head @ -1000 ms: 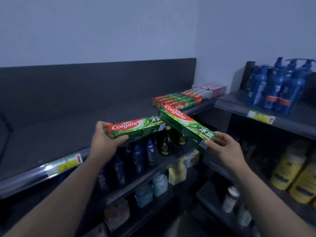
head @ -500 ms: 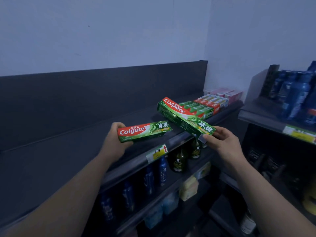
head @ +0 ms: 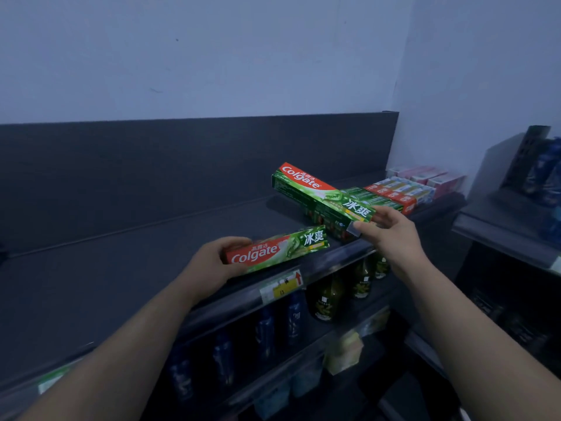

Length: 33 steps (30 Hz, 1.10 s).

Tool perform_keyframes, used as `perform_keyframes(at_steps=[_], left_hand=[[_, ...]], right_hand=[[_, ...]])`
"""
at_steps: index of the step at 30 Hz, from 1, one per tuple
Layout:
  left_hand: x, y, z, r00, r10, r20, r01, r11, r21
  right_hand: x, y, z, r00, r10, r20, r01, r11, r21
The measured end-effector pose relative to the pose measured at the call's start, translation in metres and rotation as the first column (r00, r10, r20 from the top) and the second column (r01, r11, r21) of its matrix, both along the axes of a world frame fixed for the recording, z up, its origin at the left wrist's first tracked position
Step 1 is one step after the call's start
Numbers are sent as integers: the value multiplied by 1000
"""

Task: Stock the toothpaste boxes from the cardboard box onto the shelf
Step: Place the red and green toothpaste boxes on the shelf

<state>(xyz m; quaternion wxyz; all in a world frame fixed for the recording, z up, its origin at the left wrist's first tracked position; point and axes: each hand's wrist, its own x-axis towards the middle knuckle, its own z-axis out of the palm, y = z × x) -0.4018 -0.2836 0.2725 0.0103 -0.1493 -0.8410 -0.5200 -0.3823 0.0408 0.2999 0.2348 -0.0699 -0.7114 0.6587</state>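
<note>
Meanwhile, mid-frame over the dark grey shelf [head: 127, 268], the left hand [head: 209, 265] gripped one green-and-red Colgate toothpaste box [head: 277, 249]; the right hand [head: 391, 232] pinched another green-and-red carton [head: 321, 194] beside stocked toothpaste boxes [head: 391, 192].

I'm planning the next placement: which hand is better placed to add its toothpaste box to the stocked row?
Probably right: the right hand holds its green-and-red cardboard toothpaste box beside the row of stocked boxes; the left hand holds a matching box farther away.
</note>
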Motion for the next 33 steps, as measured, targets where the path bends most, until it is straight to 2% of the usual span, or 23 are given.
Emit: perform_keyframes(at_steps=[6,10,18,25,28,33], left_hand=[[-13,0,-1,989,146,-34,-148,987,-63],[-28,-8,5,967,251,36,-248,967,-59],[-68,-47,6,876,471,101,-464,882,-87],[-93,-66,11,888,448,101,-441,894,-80],[-104,-71,16,907,408,99,-407,913,-32],[-129,-73,21,921,379,90,-379,925,-18]], right_hand=[[-26,-4,6,997,74,-4,-74,997,-9],[-37,-10,8,994,109,12,-109,992,68],[-59,-4,13,930,347,119,-354,935,38],[-83,-24,18,844,510,164,-531,838,125],[-96,-34,17,832,518,199,-552,810,197],[-115,-49,12,826,514,230,-559,801,214]])
